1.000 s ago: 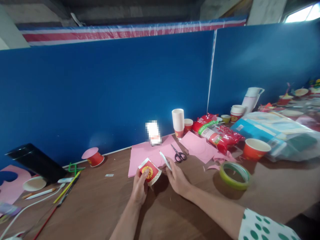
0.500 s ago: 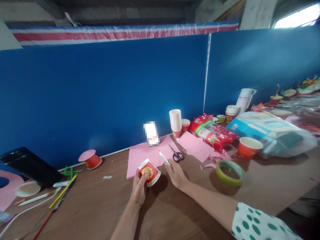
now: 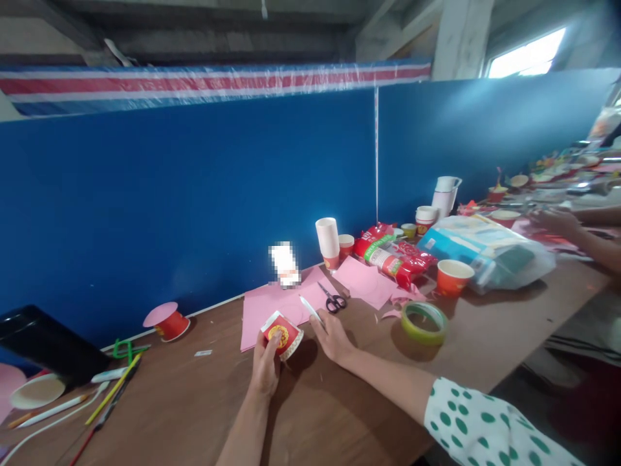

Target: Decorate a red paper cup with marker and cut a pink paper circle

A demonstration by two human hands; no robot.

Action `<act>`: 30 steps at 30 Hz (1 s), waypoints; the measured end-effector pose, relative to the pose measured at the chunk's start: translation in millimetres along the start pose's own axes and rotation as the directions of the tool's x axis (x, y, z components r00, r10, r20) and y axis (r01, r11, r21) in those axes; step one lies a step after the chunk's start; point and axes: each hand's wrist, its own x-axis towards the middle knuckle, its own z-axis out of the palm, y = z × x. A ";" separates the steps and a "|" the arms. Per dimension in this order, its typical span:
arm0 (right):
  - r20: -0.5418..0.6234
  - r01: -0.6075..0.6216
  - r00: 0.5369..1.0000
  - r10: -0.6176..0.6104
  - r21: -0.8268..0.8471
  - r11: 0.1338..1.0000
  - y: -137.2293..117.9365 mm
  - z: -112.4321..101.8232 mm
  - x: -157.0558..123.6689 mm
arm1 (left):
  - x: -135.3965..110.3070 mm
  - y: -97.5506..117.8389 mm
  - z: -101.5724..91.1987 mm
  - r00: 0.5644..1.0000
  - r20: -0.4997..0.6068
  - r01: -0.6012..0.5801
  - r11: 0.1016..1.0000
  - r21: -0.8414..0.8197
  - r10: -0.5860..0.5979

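I'm reading the clock from the held cup, with twelve toward the wall. A brown tabletop [image 3: 194,401] runs along a blue partition [image 3: 194,194], topped by a striped plastic sheet [image 3: 218,84]; a bright window [image 3: 528,55] shows far off between one and two. Another person's hands [image 3: 553,224] are at work well down the table, past two.

Counting near the worker: one pair of scissors [image 3: 334,301] at two, one tape roll [image 3: 406,329] at three, one red packet [image 3: 388,255] at two, and one pink-topped cup [image 3: 172,323] at nine. Pink paper [image 3: 257,304] lies at twelve. Farther along, the cups blur together too much to count.

The red-and-white paper cup [image 3: 290,338] is in the left hand [image 3: 265,369], which comes in from seven; its thumb presses over the yellow emblem, and the cup tilts above the table. The right hand [image 3: 334,340], at three, pinches a white pen [image 3: 309,308]. Its upper end points toward eleven, near the cup but apart from it.
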 end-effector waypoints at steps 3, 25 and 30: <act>-0.019 0.001 1.000 -0.001 -0.013 1.000 -1.1 -1.0 -0.8 | 1.2 -1.8 -1.4 1.000 -0.017 -0.011 1.000 -0.008 0.011; -0.046 -0.090 0.995 0.084 -0.151 0.984 -0.6 -17.7 -8.4 | -2.1 0.2 8.4 0.985 -0.147 -0.082 0.994 0.070 0.092; -0.049 -0.213 0.977 0.208 -0.273 0.938 16.2 -42.4 4.6 | 2.1 -4.3 3.0 0.988 -0.121 -0.086 0.993 0.083 0.096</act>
